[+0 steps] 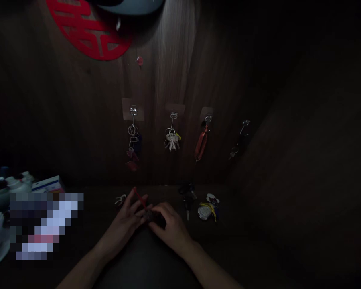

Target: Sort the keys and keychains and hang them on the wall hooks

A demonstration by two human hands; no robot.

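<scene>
My left hand (124, 224) is turned partly palm up under a red cord (139, 197), which stretches from one raised fingertip towards my right hand. At the cord's lower end, a small dark roundish piece (149, 216) lies between my hands; dim light hides what it is. My right hand (170, 224) has its thumb and index finger closed at this piece, against the left fingertips. A small bunch of keys (119, 199) lies just left of my left hand. Right of my right hand are dark-headed keys (187, 204) and a bunch with a round tag and yellow strap (205, 210).
On the wooden back panel, several hooks hold a keyring with reddish tags (132, 154), silver keys (172, 141), an orange strap (201, 144) and a small key (233, 153). A red paper cutout (105, 46) is above. Bottles (16, 184) and a box (48, 184) stand left.
</scene>
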